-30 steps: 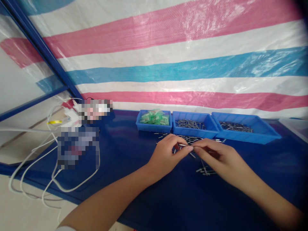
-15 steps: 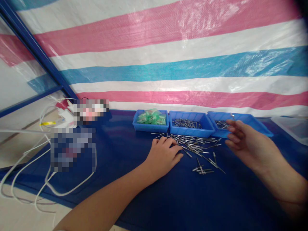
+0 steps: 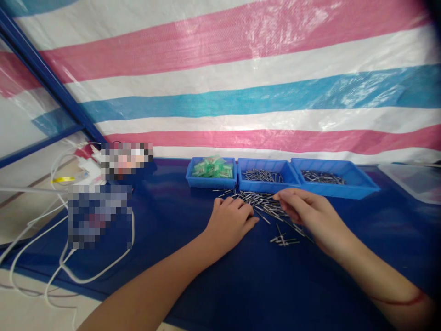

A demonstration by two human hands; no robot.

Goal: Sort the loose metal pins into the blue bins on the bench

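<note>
A pile of small metal pins (image 3: 265,202) lies loose on the blue table (image 3: 241,276), just in front of three blue trays. My left hand (image 3: 230,220) rests on the table at the pile's left edge with its fingers curled down; what they hold, if anything, is hidden. My right hand (image 3: 306,211) lies over the right part of the pile, its fingertips pressed together on the pins. The left tray (image 3: 211,174) holds green plastic parts. The middle tray (image 3: 263,177) and the right tray (image 3: 330,179) hold metal pins.
A striped pink, white and blue tarp hangs behind the trays. White cables (image 3: 62,257) and a plug strip (image 3: 86,168) lie at the table's left end. A clear plastic container (image 3: 413,181) stands at the far right.
My right hand went from the pins up to the right tray, then came back down onto the pile. My left hand let go of the shared pinch and settled on the table.
</note>
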